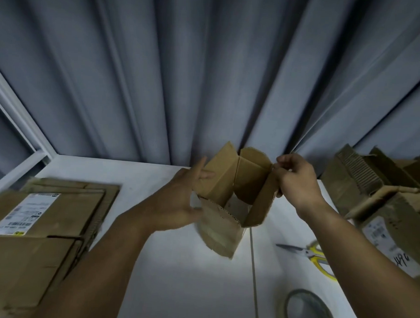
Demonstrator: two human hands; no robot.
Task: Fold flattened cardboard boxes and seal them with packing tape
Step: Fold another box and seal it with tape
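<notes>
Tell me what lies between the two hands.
In the head view, the box lies between them: the left hand touches its left side, the right hand pinches its right flap.

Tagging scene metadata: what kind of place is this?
Probably a small packing station, indoors, with a curtain behind. A white table carries a stack of flattened boxes with shipping labels, a tape roll and scissors, and the right hand pinches a flap of a half-folded box.
</notes>
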